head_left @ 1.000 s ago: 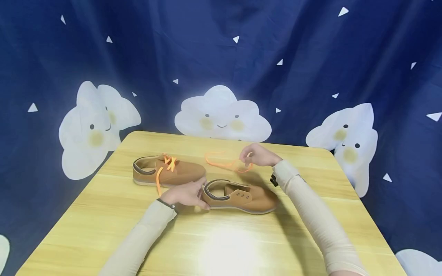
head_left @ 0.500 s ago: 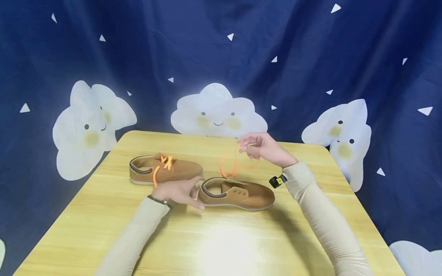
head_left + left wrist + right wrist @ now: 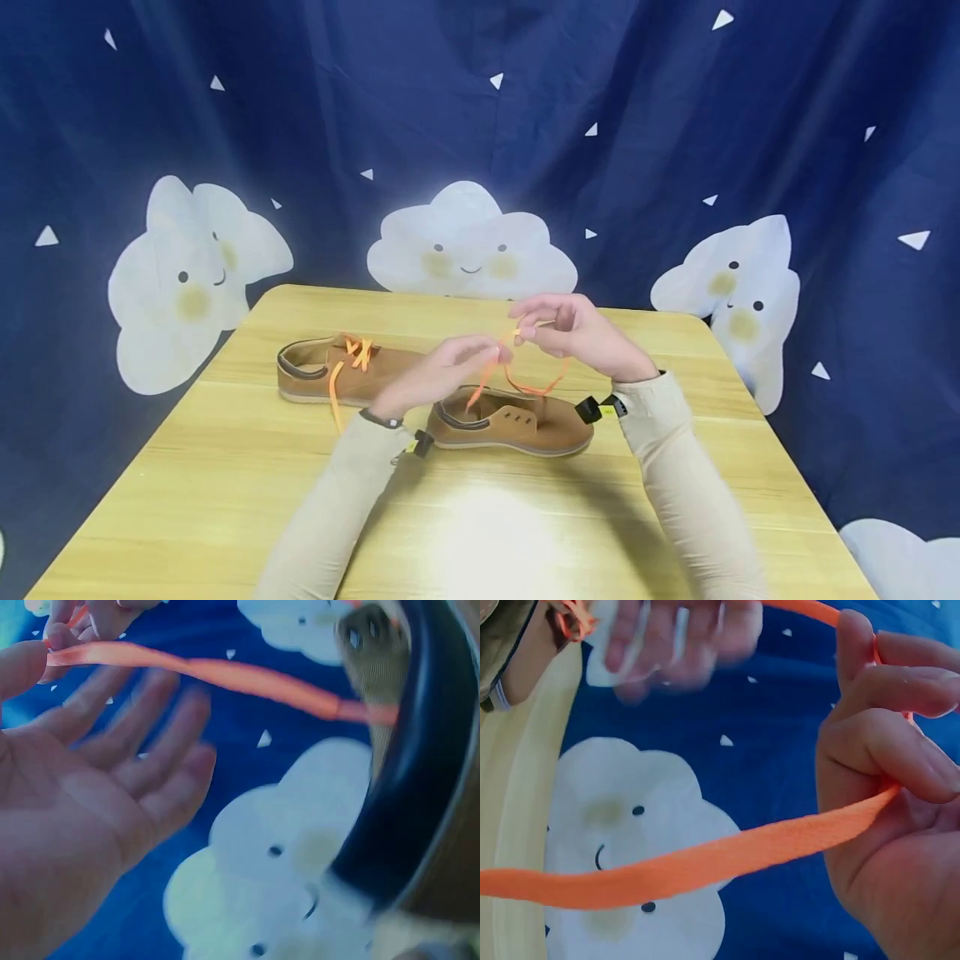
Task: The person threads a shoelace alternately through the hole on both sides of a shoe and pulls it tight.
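Observation:
Both hands hold an orange shoelace (image 3: 667,866) above the nearer brown shoe (image 3: 551,429). My left hand (image 3: 438,375) pinches it between thumb and index finger, the other fingers spread loosely. From there a length of lace (image 3: 262,681) hangs toward the shoe's opening. My right hand (image 3: 588,337) grips the lace with curled fingers, a little to the right of the left fingertips. Between the hands and below the right one, the lace sags in a loop over the shoe. The shoe's side shows bare eyelets (image 3: 519,419), toe pointing right.
A second brown shoe (image 3: 360,380) with orange lace (image 3: 363,355) threaded in it lies to the left, partly behind the left hand. The wooden table (image 3: 225,483) ends at a dark blue curtain (image 3: 420,100) with clouds on it.
My left hand has left the heel of the nearer shoe and risen to the lace, which it now pinches. My right hand has lifted the lace off the table and brought it over the shoe.

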Tool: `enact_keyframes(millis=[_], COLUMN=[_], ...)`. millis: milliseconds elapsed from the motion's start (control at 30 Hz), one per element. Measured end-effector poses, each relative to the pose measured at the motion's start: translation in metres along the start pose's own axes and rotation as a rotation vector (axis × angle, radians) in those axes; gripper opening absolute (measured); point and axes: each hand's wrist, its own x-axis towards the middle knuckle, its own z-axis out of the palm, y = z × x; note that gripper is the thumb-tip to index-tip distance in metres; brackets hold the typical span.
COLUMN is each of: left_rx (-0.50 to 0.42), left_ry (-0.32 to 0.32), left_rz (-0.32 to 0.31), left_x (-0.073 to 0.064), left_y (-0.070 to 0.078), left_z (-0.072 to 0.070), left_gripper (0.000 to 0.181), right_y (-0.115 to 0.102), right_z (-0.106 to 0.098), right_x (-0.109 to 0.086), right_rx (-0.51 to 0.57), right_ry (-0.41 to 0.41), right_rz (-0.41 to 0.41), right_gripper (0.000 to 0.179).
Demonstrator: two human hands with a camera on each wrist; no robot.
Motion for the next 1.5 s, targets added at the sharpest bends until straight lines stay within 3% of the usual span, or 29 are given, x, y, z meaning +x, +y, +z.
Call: enact_keyframes(millis=[133, 267, 533, 700, 833, 967, 1200, 1333, 1500], left_rx=[-0.063, -0.054, 0.065, 0.063, 0.065, 0.100, 0.111, 0.142, 0.193], left_ry=[-0.082, -0.119, -0.140, -0.131, -0.128, -0.140, -0.166, -0.167, -0.198], left_rz=[0.017, -0.033, -0.091, -0.111, -0.118, -0.116, -0.112, -0.119, -0.086], left_x=[0.001, -0.003, -0.010, -0.015, -0.016, -0.014, -0.016, -0.016, -0.015], left_y=[-0.005, -0.008, -0.011, -0.015, -0.017, -0.017, -0.014, -0.013, -0.007], left_z=[0.001, -0.005, -0.015, -0.020, -0.022, -0.023, -0.028, -0.030, -0.022], left_gripper=[0.028, 0.033, 0.034, 0.034, 0.034, 0.032, 0.027, 0.026, 0.023], right_y=[0.014, 0.029, 0.044, 0.043, 0.045, 0.048, 0.051, 0.057, 0.066], right_z=[-0.001, -0.003, -0.006, -0.011, -0.017, -0.022, -0.030, -0.041, -0.043], right_x=[-0.014, -0.029, -0.040, -0.045, -0.050, -0.052, -0.059, -0.066, -0.068], right_rx=[-0.008, -0.018, -0.082, -0.155, -0.149, -0.122, -0.187, -0.133, -0.125], right_ry=[0.038, 0.051, -0.019, -0.050, -0.080, -0.146, -0.260, -0.348, -0.483], right_rz=[0.000, 0.041, 0.075, 0.099, 0.138, 0.159, 0.153, 0.149, 0.180], right_gripper=[0.029, 0.027, 0.030, 0.028, 0.027, 0.028, 0.028, 0.024, 0.021])
